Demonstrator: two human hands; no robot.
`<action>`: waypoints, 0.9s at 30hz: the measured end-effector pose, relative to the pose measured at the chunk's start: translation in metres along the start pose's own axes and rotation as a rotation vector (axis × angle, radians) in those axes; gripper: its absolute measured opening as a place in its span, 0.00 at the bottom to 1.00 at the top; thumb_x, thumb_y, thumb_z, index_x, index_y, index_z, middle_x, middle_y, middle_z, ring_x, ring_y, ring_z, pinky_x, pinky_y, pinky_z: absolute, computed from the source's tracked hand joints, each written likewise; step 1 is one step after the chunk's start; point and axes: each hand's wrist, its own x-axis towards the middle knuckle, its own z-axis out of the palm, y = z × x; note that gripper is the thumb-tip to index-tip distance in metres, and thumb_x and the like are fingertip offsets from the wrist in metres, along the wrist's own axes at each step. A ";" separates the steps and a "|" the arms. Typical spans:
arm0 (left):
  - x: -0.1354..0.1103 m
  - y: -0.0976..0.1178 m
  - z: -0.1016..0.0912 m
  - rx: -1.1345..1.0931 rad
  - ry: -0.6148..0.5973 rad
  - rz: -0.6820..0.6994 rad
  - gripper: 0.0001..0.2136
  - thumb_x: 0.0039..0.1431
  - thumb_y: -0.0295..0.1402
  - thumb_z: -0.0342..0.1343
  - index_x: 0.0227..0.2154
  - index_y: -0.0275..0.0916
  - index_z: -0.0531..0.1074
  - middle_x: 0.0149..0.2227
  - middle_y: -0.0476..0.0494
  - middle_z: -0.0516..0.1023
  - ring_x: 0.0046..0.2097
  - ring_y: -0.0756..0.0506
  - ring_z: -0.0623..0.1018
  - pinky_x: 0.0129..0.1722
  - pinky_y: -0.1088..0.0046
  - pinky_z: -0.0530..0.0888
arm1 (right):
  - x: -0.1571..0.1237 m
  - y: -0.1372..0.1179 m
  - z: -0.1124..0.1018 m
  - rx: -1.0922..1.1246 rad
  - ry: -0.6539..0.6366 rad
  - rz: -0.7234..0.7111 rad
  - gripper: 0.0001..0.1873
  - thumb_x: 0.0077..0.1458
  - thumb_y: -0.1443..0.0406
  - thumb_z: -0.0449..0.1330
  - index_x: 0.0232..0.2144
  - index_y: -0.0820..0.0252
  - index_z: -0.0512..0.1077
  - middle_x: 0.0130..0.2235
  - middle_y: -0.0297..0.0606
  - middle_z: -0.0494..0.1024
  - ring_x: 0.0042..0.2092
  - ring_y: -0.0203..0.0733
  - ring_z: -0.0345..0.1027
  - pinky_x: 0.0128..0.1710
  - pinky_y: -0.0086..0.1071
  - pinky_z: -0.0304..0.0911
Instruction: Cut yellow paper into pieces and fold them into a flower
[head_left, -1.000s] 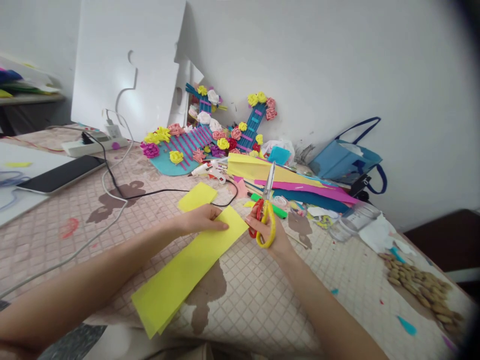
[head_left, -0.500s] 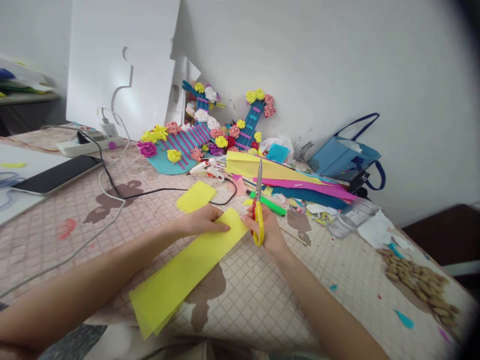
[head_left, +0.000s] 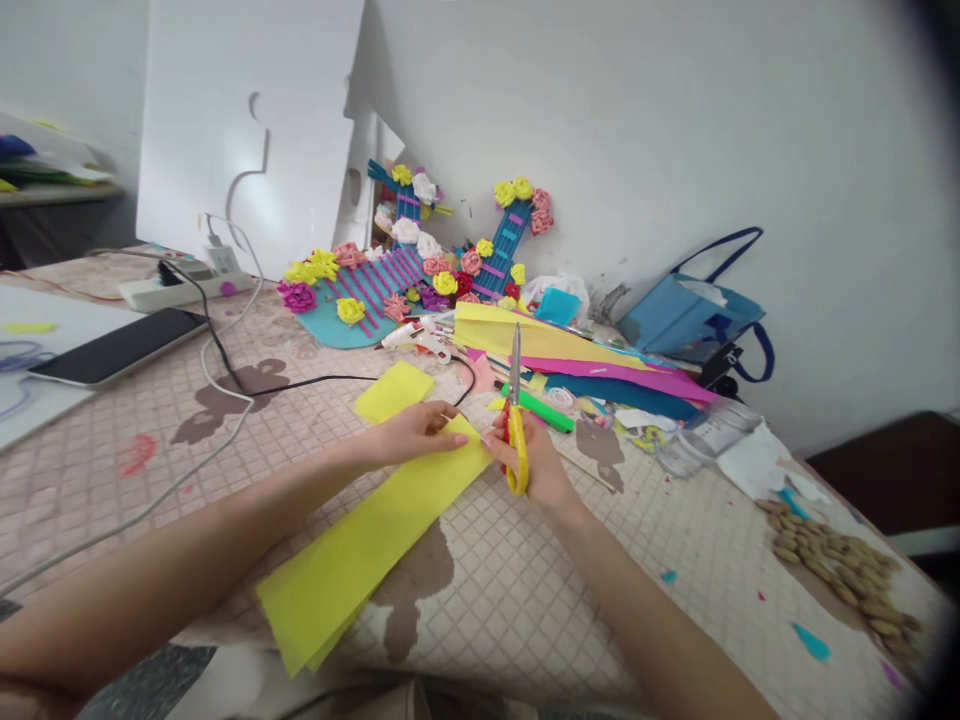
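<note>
A long strip of yellow paper (head_left: 375,545), in at least two layers, slants across the table in front of me. My left hand (head_left: 420,435) pinches its far end, thumb on top and fingers behind. In my right hand (head_left: 540,465) I have scissors (head_left: 516,435) with yellow and red handles, blades together and pointing away from me. The thumb and fingertips of that hand also touch the strip's right corner. A smaller yellow paper piece (head_left: 395,392) lies flat just beyond my left hand.
Behind the papers lie a glue gun (head_left: 424,338) and a green marker (head_left: 546,410). Boards with paper flowers (head_left: 360,290) lean at the back. A tablet (head_left: 120,345) and cables (head_left: 225,430) are left; a blue bag (head_left: 694,310) and a pile of almonds (head_left: 840,570) are right.
My left hand has shifted slightly up and right along the strip's far end, its thumb nearer the right hand. The scissors have tilted a little to the left.
</note>
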 end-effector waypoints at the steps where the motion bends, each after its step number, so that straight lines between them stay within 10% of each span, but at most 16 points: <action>1: 0.001 0.001 0.002 -0.028 0.029 0.009 0.19 0.47 0.48 0.57 0.32 0.34 0.70 0.23 0.50 0.69 0.25 0.52 0.68 0.21 0.79 0.60 | 0.000 0.000 0.001 0.004 -0.011 0.000 0.21 0.37 0.60 0.68 0.32 0.58 0.63 0.26 0.28 0.67 0.26 0.33 0.61 0.26 0.28 0.57; 20: 0.004 0.002 0.006 -0.096 0.140 -0.086 0.20 0.50 0.50 0.53 0.22 0.34 0.67 0.19 0.52 0.63 0.21 0.55 0.62 0.19 0.79 0.55 | -0.001 -0.003 0.003 0.015 -0.036 0.045 0.21 0.36 0.61 0.68 0.32 0.57 0.63 0.28 0.29 0.68 0.28 0.33 0.61 0.28 0.28 0.57; 27: -0.001 -0.001 -0.005 -0.257 -0.031 -0.133 0.24 0.51 0.44 0.57 0.48 0.40 0.61 0.30 0.51 0.71 0.27 0.53 0.69 0.23 0.80 0.61 | 0.003 -0.001 0.000 0.036 0.060 0.005 0.20 0.36 0.61 0.68 0.31 0.58 0.64 0.26 0.28 0.67 0.27 0.32 0.61 0.26 0.27 0.57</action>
